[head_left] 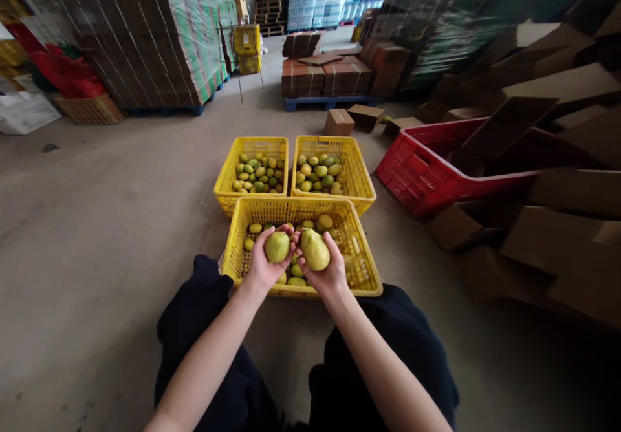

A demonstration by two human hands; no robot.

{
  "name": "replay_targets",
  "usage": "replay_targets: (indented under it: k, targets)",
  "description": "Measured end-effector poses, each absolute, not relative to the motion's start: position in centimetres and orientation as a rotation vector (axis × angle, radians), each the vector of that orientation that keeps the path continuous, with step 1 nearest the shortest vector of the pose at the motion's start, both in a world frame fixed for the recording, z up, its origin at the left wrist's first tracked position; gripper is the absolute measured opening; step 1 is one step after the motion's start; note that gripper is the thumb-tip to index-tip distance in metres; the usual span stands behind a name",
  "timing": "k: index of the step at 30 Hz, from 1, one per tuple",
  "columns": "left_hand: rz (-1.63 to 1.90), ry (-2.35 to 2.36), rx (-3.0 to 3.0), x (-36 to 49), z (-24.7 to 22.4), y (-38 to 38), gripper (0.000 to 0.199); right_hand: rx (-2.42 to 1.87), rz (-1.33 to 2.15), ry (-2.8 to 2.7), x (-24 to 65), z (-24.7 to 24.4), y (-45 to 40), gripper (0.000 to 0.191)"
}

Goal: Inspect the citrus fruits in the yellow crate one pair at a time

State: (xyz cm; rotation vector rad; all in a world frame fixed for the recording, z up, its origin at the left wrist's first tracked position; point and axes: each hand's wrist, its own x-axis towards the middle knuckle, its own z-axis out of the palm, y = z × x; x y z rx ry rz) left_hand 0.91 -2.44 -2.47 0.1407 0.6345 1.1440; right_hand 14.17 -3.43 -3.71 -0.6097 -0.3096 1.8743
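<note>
My left hand [264, 260] is wrapped round a rounded, yellow-green fruit, seemingly a small papaya [277, 247]. In my right hand [330, 273] lies a paler yellow, pear-shaped papaya [315, 249], fingers curled beneath it. Both hands are close together, above the near yellow crate [366, 270]. Inside that crate are several more green and yellow papayas [297, 282], partly hidden by my hands. Behind it stand two further yellow crates, the left one [224, 176] and the right one [361, 180], each holding many similar fruits.
A red crate [417, 183] stands to the right among piled cardboard boxes [548, 238]. Small cartons [338, 123] lie on the floor beyond the yellow crates. Farther back, bundled flat cardboard [347, 77] rests on a blue pallet [330, 103]. A tall wrapped stack [194, 31] rises at left.
</note>
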Motion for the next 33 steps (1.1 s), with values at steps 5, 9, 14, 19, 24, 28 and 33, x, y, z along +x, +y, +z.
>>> replay_targets:
  k: [5, 9, 14, 19, 24, 28, 33]
  targets:
    - [1.267, 0.584, 0.065, 1.7, -3.2, -2.4, 0.016, -0.565, 1.806, -0.15, 13.7, -3.8, -3.4, 0.028]
    - [1.346, 0.612, 0.02, 2.0, -4.0, -2.0, 0.015, -0.589, 1.787, -0.096, 13.5, -4.1, -3.2, 0.027]
    - [1.386, 0.699, 0.002, 2.4, -5.0, -1.1, 0.011, -0.599, 1.765, -0.063, 13.0, -4.9, -2.6, 0.023]
    - [1.456, 0.718, -0.007, 2.6, -5.0, -0.5, 0.012, -0.576, 1.739, -0.055, 12.8, -4.7, -2.0, 0.026]
    - [1.441, 0.638, -0.125, 2.9, -4.8, -0.4, 0.011, -0.502, 1.76, -0.108, 13.1, -3.6, -2.1, 0.04]
    - [1.435, 0.636, -0.129, 3.2, -4.8, -0.6, 0.011, -0.511, 1.749, -0.113, 13.4, -3.2, -2.3, 0.047]
    - [1.392, 0.623, 0.006, 2.8, -4.0, -1.0, 0.012, -0.514, 1.798, -0.006, 13.8, -3.2, -2.3, 0.043]
